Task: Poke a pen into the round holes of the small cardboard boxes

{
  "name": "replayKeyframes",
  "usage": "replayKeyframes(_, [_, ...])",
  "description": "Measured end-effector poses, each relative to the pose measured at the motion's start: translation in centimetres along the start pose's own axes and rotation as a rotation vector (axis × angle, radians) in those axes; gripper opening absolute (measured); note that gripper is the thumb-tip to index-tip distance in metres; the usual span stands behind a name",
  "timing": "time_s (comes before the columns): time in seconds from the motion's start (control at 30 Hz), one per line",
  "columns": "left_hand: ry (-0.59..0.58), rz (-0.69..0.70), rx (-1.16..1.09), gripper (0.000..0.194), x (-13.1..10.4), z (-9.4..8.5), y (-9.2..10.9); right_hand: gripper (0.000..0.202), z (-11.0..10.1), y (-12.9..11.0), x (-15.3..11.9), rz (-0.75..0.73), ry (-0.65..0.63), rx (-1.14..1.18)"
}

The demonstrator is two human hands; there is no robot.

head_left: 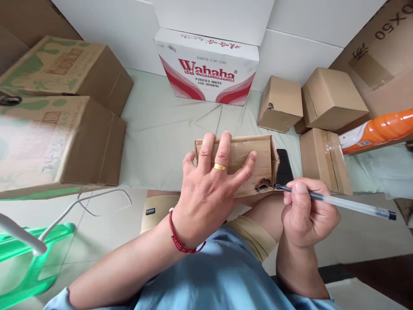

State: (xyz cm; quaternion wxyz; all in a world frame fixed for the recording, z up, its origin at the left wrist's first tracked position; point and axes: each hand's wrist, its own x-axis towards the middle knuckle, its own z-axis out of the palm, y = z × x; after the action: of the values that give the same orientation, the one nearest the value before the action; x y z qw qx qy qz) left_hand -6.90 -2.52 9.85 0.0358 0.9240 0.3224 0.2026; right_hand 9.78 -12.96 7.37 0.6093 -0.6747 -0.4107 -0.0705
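A small brown cardboard box (263, 159) lies at the table's front edge, with a dark, ragged hole near its lower right corner. My left hand (213, 185) rests flat on top of it, fingers spread; a gold ring and a red bracelet show. In my right hand (306, 211) is a clear pen (351, 204), pinched between thumb and fingers. The pen's dark tip is at the box's right edge, beside the hole; whether it touches is too small to tell. Partly behind the box's right end lies a black phone-like object (284, 165).
A Wahaha carton (209, 73) stands at the back. Large cartons (97, 142) are on the left. Small boxes (280, 103) and an orange-wrapped object (380, 129) are on the right. A green plastic frame (32, 275) stands on the floor at lower left.
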Motion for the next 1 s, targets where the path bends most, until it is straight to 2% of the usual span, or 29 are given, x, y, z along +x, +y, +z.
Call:
replayKeyframes(0.2, [0.014,0.008,-0.002,0.078,0.0,0.3,0.0,0.017,-0.3,0.1,-0.3,-0.038,-0.121,-0.040])
replayKeyframes(0.33, [0.042,0.040,0.079,0.084,0.0,0.4,0.0,0.018,-0.7,0.0,-0.3,-0.061,-0.115,-0.159])
replayKeyframes(0.7, [0.065,0.053,0.125,0.084,-0.1,0.5,0.0,0.028,-0.9,0.1,-0.3,-0.060,-0.116,-0.247])
replayKeyframes(0.87, [0.092,0.068,0.128,0.079,-0.3,0.5,0.2,0.022,-1.2,-0.3,-0.3,-0.018,-0.148,-0.150])
replayKeyframes(1.0, [0.097,0.070,0.124,0.077,-0.6,0.5,0.3,0.025,-1.3,-0.3,-0.1,0.067,-0.040,0.000])
